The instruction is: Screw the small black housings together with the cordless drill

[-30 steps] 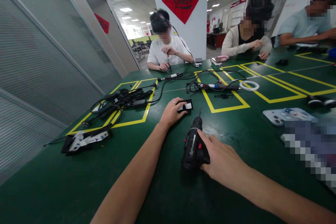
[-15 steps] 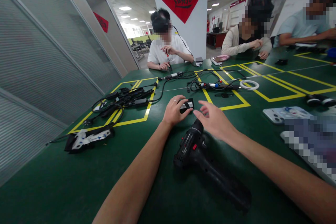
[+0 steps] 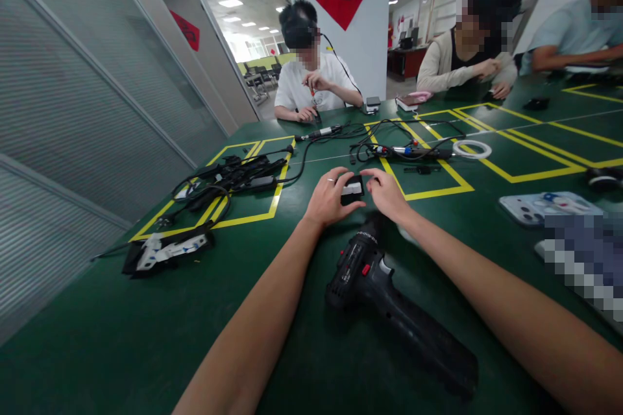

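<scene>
A small black box with a white label lies on the green table, just beyond the drill's tip. My left hand curves round its left side, fingers at the far edge and thumb along the near edge. On the other side, my right hand has its index finger stretched toward the box's right edge and its fingers apart. Whether it touches the box I cannot tell. Between my forearms rests a black cordless drill with a red switch, its handle pointing to the near right; neither hand holds it.
Bundled black cables lie within yellow tape at left, near a black-and-white piece. Tools with cords and a white ring are farther off. At right is a phone. Several people sit across the table.
My right hand has moved in to the box's right edge. My left thumb has spread slightly from the box. The view has shifted a little; the drill stays on the table.
</scene>
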Motion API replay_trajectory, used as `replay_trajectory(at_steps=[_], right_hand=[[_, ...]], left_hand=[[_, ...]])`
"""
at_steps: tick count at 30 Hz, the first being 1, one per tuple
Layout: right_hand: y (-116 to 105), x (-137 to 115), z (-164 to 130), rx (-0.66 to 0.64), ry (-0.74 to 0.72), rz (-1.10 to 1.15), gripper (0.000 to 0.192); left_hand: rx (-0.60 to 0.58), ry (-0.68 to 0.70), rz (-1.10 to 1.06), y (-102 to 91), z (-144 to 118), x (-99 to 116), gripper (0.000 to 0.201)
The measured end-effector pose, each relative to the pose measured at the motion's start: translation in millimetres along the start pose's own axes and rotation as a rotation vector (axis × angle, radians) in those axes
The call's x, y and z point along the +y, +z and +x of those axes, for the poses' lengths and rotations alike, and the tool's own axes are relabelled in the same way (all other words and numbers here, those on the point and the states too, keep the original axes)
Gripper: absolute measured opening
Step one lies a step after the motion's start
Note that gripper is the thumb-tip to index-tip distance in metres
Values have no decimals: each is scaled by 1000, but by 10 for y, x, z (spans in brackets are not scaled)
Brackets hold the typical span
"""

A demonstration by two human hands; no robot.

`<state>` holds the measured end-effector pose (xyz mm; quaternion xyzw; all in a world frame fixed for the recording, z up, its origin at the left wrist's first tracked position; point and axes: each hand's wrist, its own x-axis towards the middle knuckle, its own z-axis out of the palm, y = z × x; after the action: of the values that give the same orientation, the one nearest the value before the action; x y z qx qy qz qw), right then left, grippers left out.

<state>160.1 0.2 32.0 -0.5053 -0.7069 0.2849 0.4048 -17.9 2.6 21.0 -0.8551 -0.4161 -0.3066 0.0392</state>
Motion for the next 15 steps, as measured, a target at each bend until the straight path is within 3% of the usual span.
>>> replay_trajectory(at_steps=[5, 9, 15], right_hand=[[-91, 92, -81, 26, -30, -214, 36], [-64, 122, -97, -13, -99, -320, 46], [-101, 211, -73, -54, -215, -383, 27]], left_hand=[[-89, -178, 41, 111, -55, -197, 56], [-90, -115, 15, 100, -67, -135, 42], [-53, -102, -104, 101, -37, 28, 36]])
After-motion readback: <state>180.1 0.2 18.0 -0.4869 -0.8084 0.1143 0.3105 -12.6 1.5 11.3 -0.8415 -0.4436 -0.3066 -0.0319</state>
